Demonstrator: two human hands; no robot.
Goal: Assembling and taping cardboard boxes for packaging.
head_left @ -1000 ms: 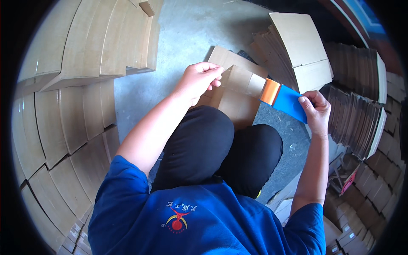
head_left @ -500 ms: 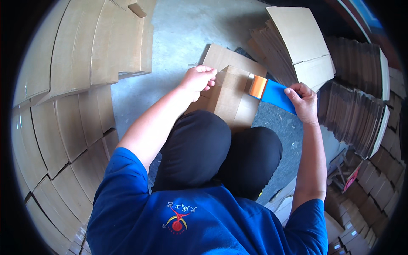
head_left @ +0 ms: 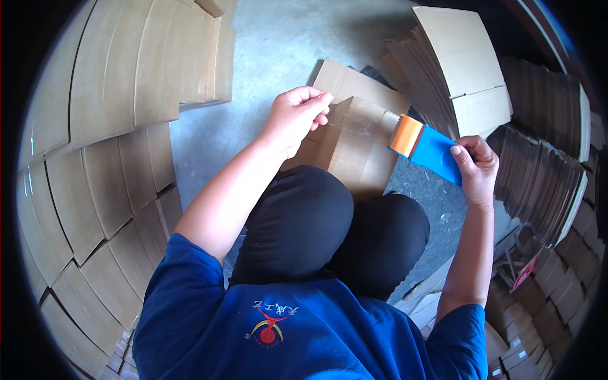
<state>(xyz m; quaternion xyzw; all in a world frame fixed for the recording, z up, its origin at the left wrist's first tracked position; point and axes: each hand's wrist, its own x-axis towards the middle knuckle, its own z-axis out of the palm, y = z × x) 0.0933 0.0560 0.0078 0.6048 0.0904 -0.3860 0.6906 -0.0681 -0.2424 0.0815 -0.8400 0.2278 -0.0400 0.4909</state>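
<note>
A flattened brown cardboard box lies on the floor in front of my knees. My left hand rests on its left flap, fingers curled at the top edge, pressing it down. My right hand grips a blue tape dispenser by its handle. The dispenser's orange head touches the box's right edge. I cannot make out any tape strip between the two hands.
Stacks of folded cardboard fan out along my left side. More piles of flat boxes stand at the upper right and down the right side. Grey concrete floor shows beyond the box.
My right hand slid the dispenser left over the box, then drew it back to the right edge. My left hand stayed on the left flap.
</note>
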